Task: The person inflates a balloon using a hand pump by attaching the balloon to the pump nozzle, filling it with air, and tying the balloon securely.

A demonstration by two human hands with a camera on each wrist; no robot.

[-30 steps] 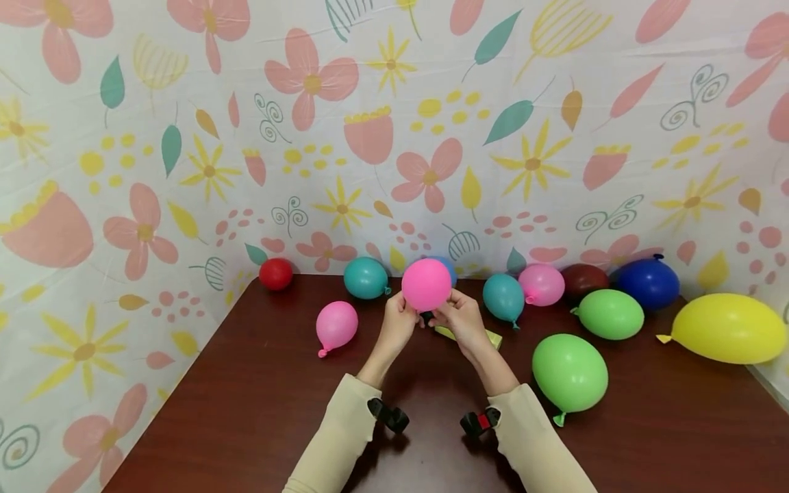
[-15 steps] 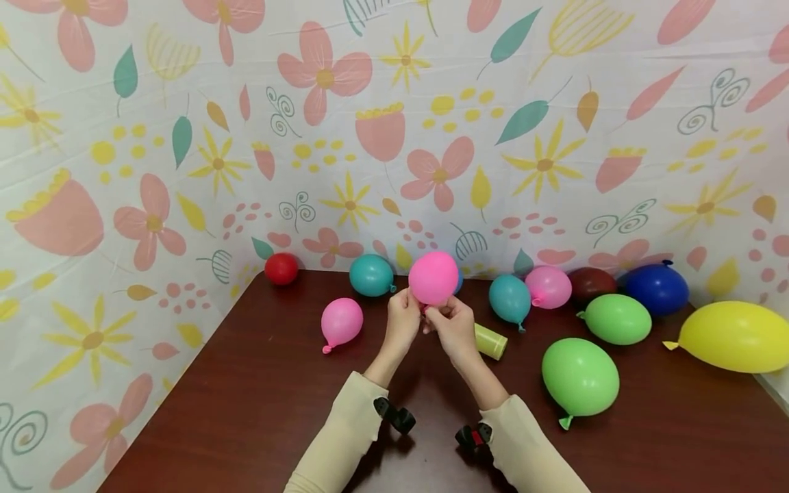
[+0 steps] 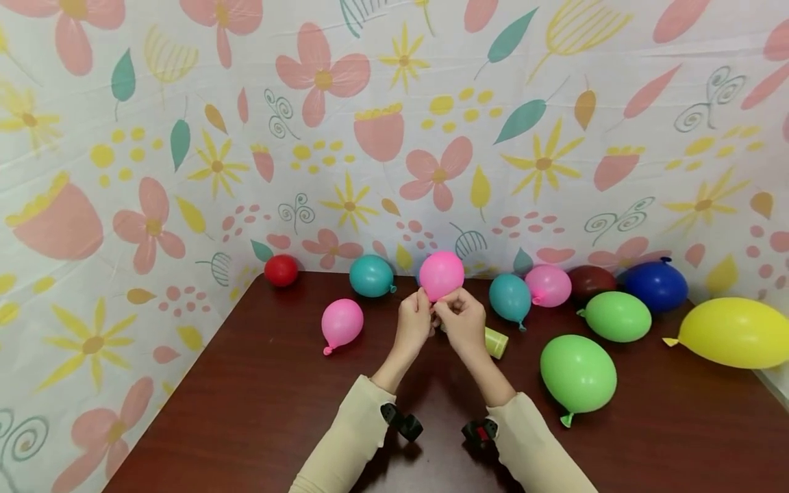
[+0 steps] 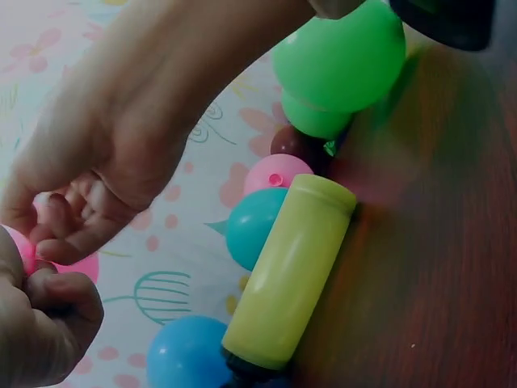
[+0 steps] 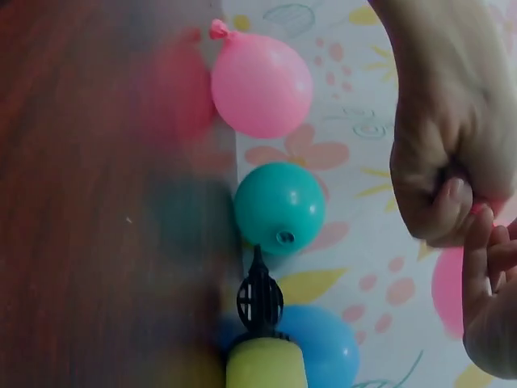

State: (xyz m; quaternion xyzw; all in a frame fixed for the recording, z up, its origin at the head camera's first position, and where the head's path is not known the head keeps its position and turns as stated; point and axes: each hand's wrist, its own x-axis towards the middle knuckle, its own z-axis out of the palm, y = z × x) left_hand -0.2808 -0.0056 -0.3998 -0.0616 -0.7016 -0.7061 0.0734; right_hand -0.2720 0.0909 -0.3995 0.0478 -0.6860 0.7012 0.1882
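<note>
Both hands hold a round, inflated pink balloon (image 3: 442,275) above the table, by its neck on the underside. My left hand (image 3: 414,322) pinches the neck from the left; in the left wrist view its fingers (image 4: 65,295) are curled. My right hand (image 3: 464,323) pinches the neck from the other side, its thumb and fingers close to the left ones. The fingers cover most of the neck, so whether it is knotted cannot be told. Behind the right hand lies a yellow balloon pump (image 3: 496,342), its black nozzle (image 5: 260,299) visible in the right wrist view.
Inflated balloons lie around the dark wooden table (image 3: 259,411): red (image 3: 281,270), teal (image 3: 372,276), pink (image 3: 342,322) and others. On the right are green (image 3: 578,374), dark blue (image 3: 656,286) and yellow (image 3: 733,333) ones. A flowered cloth (image 3: 320,171) hangs behind.
The hands and the pink balloon have shifted a little to the right, and the balloon appears slightly smaller. The fingers have changed position at its neck. The camera view has shifted slightly.
</note>
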